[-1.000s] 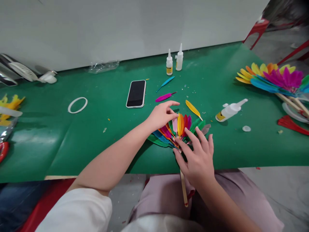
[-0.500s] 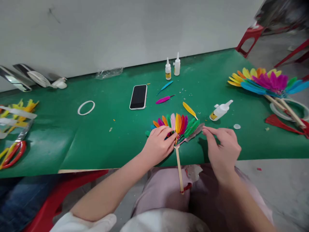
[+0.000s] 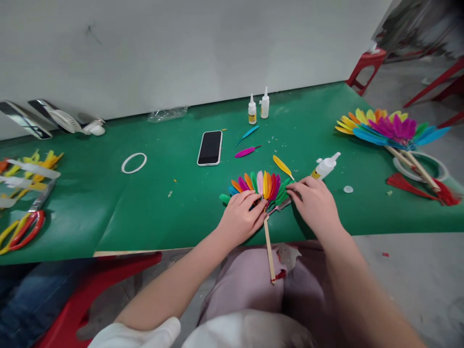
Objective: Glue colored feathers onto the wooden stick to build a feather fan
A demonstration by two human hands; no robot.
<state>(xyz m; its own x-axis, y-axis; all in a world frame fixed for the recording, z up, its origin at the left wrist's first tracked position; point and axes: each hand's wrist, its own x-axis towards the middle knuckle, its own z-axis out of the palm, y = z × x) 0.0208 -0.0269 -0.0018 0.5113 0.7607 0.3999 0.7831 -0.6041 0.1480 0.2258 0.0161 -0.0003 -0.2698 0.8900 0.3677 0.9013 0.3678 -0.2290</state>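
A small feather fan (image 3: 267,186) with many-coloured feathers lies at the table's near edge. Its pale wooden stick handle (image 3: 269,249) reaches out over my lap, with a red cord at the end. My left hand (image 3: 239,215) is closed on the fan's left side, fingertips at the base of the feathers. At the right side, the thumb and fingers of my right hand (image 3: 314,200) pinch the outer green feathers (image 3: 283,191). A greyish feather (image 3: 284,204) sits just below them, partly hidden. Close by lies a loose yellow feather (image 3: 282,166).
A glue bottle (image 3: 326,166) leans beside my right hand, near a small white cap (image 3: 348,189). Two more bottles (image 3: 258,107) stand behind. A phone (image 3: 210,148), white ring (image 3: 134,163), scissors (image 3: 31,220) and larger feather fans (image 3: 398,129) lie around the green table (image 3: 174,217).
My right hand has moved left, from the greyish feather's tip to the green feathers at the fan's right side. My left hand stays on the fan. The view has shifted slightly.
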